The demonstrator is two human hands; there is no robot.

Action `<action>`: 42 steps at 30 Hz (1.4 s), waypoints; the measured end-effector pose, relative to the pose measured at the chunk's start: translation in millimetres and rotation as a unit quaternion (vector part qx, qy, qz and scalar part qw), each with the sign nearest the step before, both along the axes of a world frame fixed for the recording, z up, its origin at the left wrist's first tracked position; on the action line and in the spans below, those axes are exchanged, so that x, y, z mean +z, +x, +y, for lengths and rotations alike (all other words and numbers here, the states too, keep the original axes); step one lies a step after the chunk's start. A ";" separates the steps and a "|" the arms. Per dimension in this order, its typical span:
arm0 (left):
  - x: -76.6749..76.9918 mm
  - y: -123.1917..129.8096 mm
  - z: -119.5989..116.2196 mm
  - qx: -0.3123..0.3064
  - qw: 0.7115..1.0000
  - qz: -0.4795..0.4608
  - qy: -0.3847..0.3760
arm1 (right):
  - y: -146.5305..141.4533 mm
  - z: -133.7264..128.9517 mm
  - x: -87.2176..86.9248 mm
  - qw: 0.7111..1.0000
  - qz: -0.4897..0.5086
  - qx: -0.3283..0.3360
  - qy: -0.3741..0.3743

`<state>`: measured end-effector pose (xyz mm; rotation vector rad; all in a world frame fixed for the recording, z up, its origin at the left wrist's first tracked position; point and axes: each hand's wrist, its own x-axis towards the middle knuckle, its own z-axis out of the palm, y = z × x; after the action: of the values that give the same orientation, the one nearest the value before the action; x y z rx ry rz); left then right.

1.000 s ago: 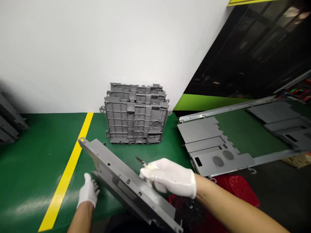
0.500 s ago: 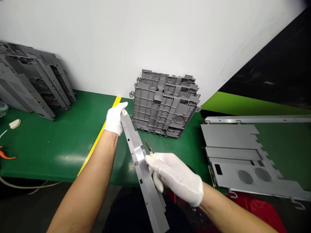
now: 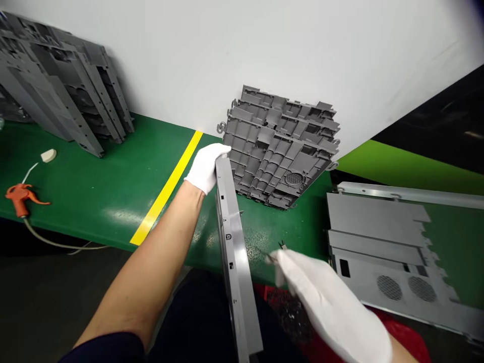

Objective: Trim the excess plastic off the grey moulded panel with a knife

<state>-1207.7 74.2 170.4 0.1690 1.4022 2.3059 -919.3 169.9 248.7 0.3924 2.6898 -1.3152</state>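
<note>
My left hand (image 3: 207, 168), in a white glove, grips the top end of a long grey plastic panel (image 3: 242, 272). The panel is seen edge-on and slants down toward my lap. My right hand (image 3: 328, 302), gloved too, is off to the panel's right and smeared by motion. Its fingers are closed round a slim craft knife (image 3: 269, 258) whose blade points left, apart from the panel. Past the right hand's fingertips, a small dark forked thing (image 3: 282, 245) shows at the bench; its kind is unclear.
Grey moulded panels (image 3: 280, 161) lean against the white wall (image 3: 227, 55); another stack (image 3: 60, 91) leans at left. An orange air gun (image 3: 20, 195) and a white block (image 3: 48, 155) lie on the green bench (image 3: 113, 186). Flat grey panels (image 3: 378, 222) lie at right, above something red (image 3: 408, 335).
My right hand with the knife has pulled away from the panel, down and to the right. My left hand has turned the panel more edge-on. The view has shifted left.
</note>
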 end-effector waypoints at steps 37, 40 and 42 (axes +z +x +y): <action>-1.1 -1.0 -8.2 0.013 1.000 0.008 0.007 | 20.7 -34.9 16.5 0.880 0.079 0.205 0.421; -1.7 -1.7 -8.2 0.011 1.000 0.008 0.013 | 21.1 -34.2 18.1 0.881 0.074 0.223 0.411; -2.3 -2.1 -7.9 0.011 1.000 0.004 0.024 | 23.6 -32.9 17.9 0.877 0.079 0.226 0.416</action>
<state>-1209.8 66.3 168.1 0.1800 1.3589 2.3607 -895.7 137.0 266.6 -0.2974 3.0710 -0.0261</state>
